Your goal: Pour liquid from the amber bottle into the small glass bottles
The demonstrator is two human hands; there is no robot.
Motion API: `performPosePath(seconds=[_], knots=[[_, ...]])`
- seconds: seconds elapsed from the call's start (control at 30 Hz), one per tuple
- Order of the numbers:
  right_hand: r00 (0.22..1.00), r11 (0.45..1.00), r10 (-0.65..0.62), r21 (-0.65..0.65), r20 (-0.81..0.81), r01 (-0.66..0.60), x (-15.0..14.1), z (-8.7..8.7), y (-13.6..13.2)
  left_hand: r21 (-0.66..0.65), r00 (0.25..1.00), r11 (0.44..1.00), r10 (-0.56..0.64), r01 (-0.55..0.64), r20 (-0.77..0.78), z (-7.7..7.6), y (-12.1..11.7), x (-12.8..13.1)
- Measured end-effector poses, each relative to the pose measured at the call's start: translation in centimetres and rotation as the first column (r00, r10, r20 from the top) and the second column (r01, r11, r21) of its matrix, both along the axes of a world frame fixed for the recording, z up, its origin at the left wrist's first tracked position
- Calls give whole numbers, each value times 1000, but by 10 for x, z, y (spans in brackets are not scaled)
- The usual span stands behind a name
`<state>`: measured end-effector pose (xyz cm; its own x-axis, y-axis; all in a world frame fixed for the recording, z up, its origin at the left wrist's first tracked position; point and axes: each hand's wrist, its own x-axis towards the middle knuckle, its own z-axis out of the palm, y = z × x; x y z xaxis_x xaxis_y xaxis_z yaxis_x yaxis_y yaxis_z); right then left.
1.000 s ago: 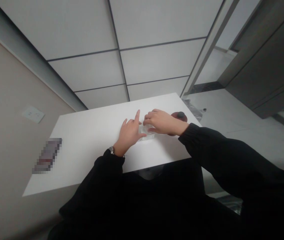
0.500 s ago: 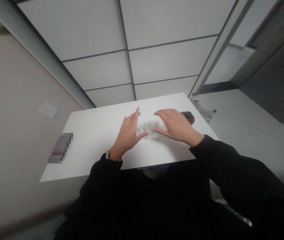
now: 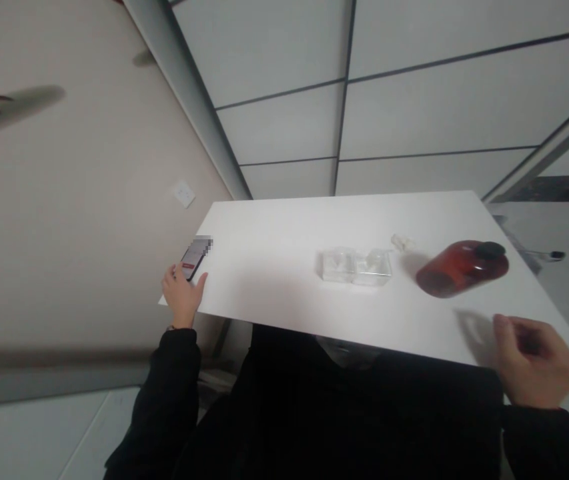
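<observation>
My left hand (image 3: 181, 295) is at the table's left near corner, thumb and fingers on either side of the near end of a phone (image 3: 195, 257) with a lit screen. My right hand (image 3: 539, 363) hovers over the table's near right edge, fingers loosely curled, slightly blurred, with nothing visible in it. Two small clear plastic boxes (image 3: 357, 266) sit side by side in the middle of the white table (image 3: 274, 267), away from both hands. A red-brown bottle with a dark cap (image 3: 461, 268) lies on its side to their right.
A small clear object (image 3: 402, 242) lies just behind the boxes. A beige wall with a socket (image 3: 183, 193) runs along the left of the table. Pale floor tiles stretch beyond the table's far edge.
Both hands have left the clear boxes. My left hand has gone left to the phone and my right hand has pulled back to the near right edge. The view has swung left, showing the bottle.
</observation>
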<state>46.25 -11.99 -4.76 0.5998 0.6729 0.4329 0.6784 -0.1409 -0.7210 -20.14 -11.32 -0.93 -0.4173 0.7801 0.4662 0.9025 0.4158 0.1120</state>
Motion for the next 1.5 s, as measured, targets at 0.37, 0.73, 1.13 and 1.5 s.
performPosePath(seconds=[0.37,0.73,1.13,1.5], knots=[[998,997,-30,-70,57,34,0,-1,10,-70,998,996,62,-61,7,-2,0,0],[988,993,27,-119,151,-9,-8,11,3,-74,998,996,58,-56,17,2,1,6],[960,993,88,-104,266,-62,-15,17,-1,-59,998,997,45,-43,38,5,4,5],[957,994,91,-91,275,-68,-15,15,0,-50,998,997,54,-53,21,7,6,8]])
